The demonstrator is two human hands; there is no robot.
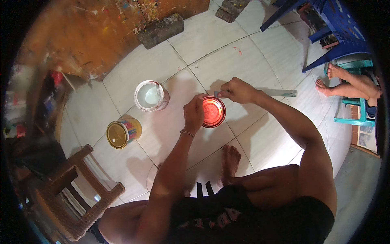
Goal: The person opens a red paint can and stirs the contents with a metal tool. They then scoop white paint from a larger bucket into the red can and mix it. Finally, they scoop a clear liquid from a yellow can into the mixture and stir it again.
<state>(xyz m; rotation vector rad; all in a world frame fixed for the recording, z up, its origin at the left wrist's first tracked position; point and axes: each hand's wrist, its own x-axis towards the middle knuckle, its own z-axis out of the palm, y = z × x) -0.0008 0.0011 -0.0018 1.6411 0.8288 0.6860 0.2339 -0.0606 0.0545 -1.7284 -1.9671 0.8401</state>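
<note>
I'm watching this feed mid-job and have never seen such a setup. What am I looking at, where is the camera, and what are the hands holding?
There is no machine here: a person works with two bare hands. The one picture comes from a wide fisheye camera on the person's head, looking down, so straight lines bend near the rim. The left hand rests on the rim of a red paint can standing on the white tiled floor. The right hand has its grip on a long flat stick, whose near end meets the can's top edge. To the left stand an open can of white paint and a closed can with a gold lid. Another person's bare feet show at right.
</note>
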